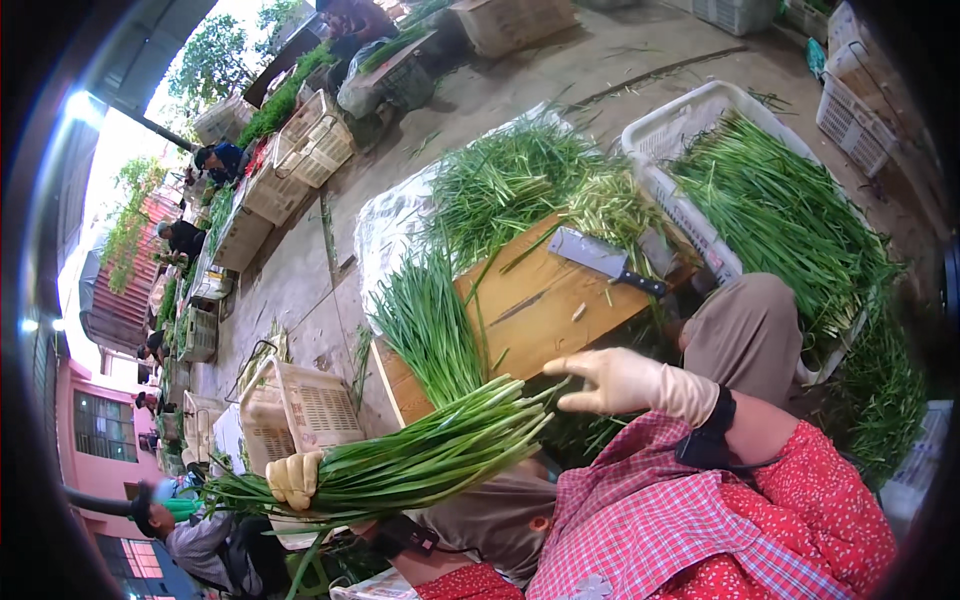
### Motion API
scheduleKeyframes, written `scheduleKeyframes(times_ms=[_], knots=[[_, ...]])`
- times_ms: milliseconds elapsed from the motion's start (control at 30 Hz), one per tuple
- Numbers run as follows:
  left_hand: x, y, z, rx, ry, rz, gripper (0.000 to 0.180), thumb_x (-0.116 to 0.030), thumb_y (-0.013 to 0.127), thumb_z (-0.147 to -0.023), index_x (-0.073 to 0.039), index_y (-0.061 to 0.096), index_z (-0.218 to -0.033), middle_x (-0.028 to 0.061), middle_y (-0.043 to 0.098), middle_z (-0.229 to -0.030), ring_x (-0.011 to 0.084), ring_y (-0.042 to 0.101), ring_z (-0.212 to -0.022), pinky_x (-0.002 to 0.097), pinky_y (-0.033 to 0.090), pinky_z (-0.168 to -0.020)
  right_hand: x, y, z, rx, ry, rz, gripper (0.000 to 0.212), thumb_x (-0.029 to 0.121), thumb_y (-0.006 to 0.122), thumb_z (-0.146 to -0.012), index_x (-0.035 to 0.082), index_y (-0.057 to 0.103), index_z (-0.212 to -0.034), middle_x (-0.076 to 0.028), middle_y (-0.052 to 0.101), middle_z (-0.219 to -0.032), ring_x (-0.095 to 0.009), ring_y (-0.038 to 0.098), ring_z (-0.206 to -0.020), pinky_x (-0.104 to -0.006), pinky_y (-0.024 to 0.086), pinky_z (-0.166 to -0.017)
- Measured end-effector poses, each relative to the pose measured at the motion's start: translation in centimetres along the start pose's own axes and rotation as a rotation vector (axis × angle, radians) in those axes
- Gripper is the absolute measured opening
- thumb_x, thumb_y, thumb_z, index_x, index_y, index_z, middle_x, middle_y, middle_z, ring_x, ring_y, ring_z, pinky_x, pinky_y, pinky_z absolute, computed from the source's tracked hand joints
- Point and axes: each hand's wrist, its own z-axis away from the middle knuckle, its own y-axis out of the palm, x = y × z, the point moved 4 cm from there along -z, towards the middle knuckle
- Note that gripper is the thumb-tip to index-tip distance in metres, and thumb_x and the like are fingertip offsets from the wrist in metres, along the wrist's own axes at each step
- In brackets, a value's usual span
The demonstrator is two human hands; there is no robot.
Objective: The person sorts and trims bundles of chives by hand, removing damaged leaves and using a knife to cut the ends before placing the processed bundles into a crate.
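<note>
My left hand (pixel 294 481), in a pale glove, is wrapped round the leafy end of a big bunch of green chives (pixel 430 455). The bunch lies slanted across my lap, its paler stem ends up to the right. Close by those ends is my gloved right hand (pixel 615 384), its thumb and fingers apart and nothing gripped between them. A second bunch of chives (pixel 430 325) rests on the left of the wooden board (pixel 540 310). A cleaver with a black handle (pixel 600 260) lies flat on the board's far right part.
Loose chives and pale trimmings (pixel 610 200) are heaped beyond the board on white sheeting (pixel 395 225). At right stands a white crate (pixel 690 215) full of chives (pixel 760 200). A beige basket (pixel 300 400) is at left. Other people (pixel 215 540) sit along crates farther left.
</note>
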Motion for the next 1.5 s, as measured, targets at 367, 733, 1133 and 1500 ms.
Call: scheduleKeyframes(times_ms=[367,733,1133,1500], knots=[[-0.7,0.6,-0.6,0.023,-0.018,0.033,0.018,-0.010,0.052,-0.094,-0.012,0.053,-0.077,-0.0031,0.052,-0.059,0.0105,0.051,-0.059,0.0246,0.046,-0.063,-13.3,4.8,1.0,0.665,0.619,0.779,0.023,0.031,0.064,-0.083,0.018,0.074,-0.099,-0.003,0.072,-0.103,-0.028,0.069,-0.098,-0.0428,0.055,-0.081],[3.5,2.0,-1.2,0.098,-0.030,0.183,0.015,-0.003,0.061,-0.088,-0.011,0.054,-0.078,-0.0007,0.055,-0.064,0.0133,0.054,-0.062,0.0251,0.047,-0.065,1.7,2.0,-1.6,-0.059,-0.113,0.017,0.046,0.050,0.059,-0.091,0.009,0.068,-0.109,-0.017,0.067,-0.099,-0.038,0.063,-0.095,-0.0431,0.051,-0.082],[6.6,4.0,-1.2,0.170,-0.142,0.081,0.018,-0.002,0.060,-0.089,-0.011,0.052,-0.076,0.0004,0.054,-0.063,0.0145,0.054,-0.063,0.0262,0.047,-0.066,1.3,4.4,-2.7,-0.035,0.016,-0.615,0.023,0.021,0.070,-0.090,0.002,0.070,-0.103,-0.007,0.069,-0.094,-0.014,0.063,-0.091,-0.0290,0.049,-0.083],[0.7,3.6,-1.9,0.221,-0.060,0.060,0.021,0.008,0.066,-0.077,-0.009,0.055,-0.078,0.0010,0.056,-0.064,0.0140,0.057,-0.063,0.0261,0.051,-0.062,-12.7,6.3,0.2,0.621,0.520,0.821,0.030,0.020,0.066,-0.081,0.017,0.072,-0.110,-0.002,0.071,-0.113,-0.022,0.068,-0.104,-0.0388,0.053,-0.076]])
